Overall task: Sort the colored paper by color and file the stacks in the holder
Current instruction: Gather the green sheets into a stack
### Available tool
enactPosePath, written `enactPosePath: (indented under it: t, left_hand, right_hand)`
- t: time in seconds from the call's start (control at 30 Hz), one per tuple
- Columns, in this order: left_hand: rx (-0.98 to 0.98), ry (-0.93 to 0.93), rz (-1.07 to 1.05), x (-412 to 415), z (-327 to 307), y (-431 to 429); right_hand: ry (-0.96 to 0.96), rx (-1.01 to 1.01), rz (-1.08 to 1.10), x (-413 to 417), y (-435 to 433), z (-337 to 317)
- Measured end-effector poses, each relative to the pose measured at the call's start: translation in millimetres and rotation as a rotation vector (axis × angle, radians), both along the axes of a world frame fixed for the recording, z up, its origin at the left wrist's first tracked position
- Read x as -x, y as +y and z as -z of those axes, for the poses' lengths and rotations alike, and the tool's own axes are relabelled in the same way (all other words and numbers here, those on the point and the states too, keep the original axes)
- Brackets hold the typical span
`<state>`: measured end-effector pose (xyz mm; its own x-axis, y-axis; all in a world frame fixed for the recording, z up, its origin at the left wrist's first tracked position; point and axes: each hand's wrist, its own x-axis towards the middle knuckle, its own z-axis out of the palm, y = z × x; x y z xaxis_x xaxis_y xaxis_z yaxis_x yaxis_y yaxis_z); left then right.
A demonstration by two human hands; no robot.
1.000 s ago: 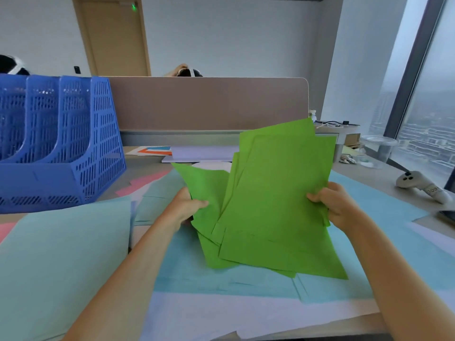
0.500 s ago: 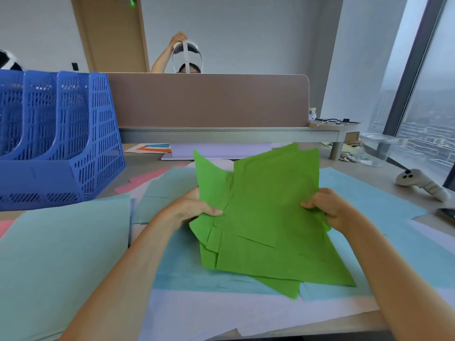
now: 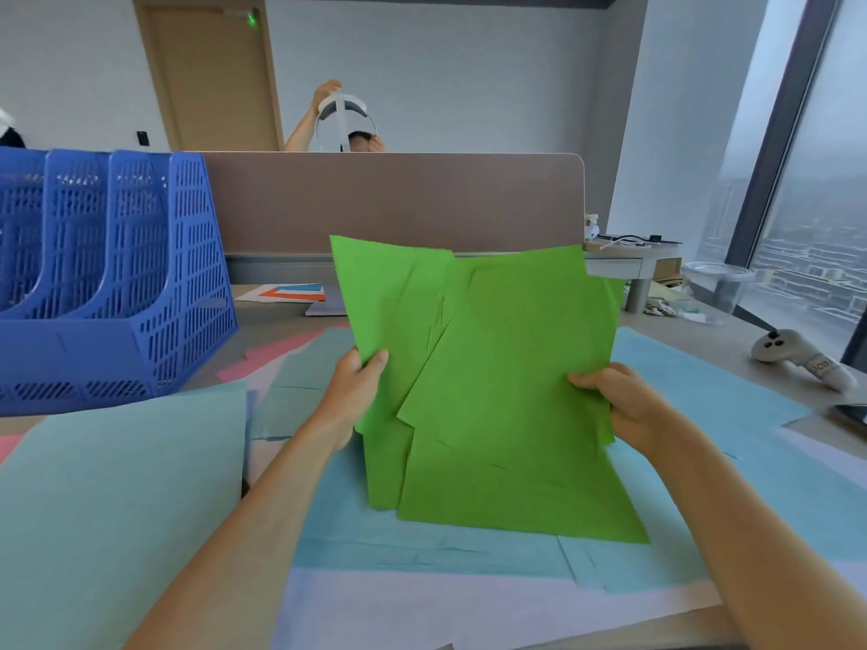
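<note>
I hold an uneven stack of green paper (image 3: 497, 391) upright over the desk, its lower edge on the sheets below. My left hand (image 3: 359, 387) grips the stack's left edge, thumb on the front. My right hand (image 3: 610, 405) grips the right edge. Light blue sheets (image 3: 703, 396) lie spread under and around the stack, a pale teal sheet (image 3: 117, 485) lies at the left, pale lavender sheets (image 3: 422, 602) lie along the near edge, and pink paper (image 3: 277, 351) peeks out behind. The blue mesh file holder (image 3: 140, 293) stands at the far left with its slots showing no paper.
A brown desk divider (image 3: 399, 199) runs across the back, with a person behind it holding a headset. A white controller (image 3: 797, 356) lies at the right edge near the window. A clear plastic cup (image 3: 718, 286) and small clutter sit at the far right.
The green stack has been raised and tipped more upright, and its sheets have shifted closer together. Both hands kept their grips on its edges.
</note>
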<state>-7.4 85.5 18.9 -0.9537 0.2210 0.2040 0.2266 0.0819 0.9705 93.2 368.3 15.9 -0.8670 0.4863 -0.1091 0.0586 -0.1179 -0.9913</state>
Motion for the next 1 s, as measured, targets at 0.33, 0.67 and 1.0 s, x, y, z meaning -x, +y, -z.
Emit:
enactPosePath:
  t: [0.33,0.67,1.0]
  left_hand:
    - [0.221,-0.159,0.261,-2.4,3.8,-1.8]
    - [0.094,-0.072,0.411,-3.6,-3.2,0.4]
    - [0.1,-0.014,0.292,-18.3,-61.6,-14.8]
  right_hand:
    - [-0.019,-0.2,0.023,8.1,-7.3,12.9]
    - [0.195,-0.145,0.068,2.0,-18.1,3.9]
    - [0.404,-0.191,0.008,-13.4,-42.3,-49.4]
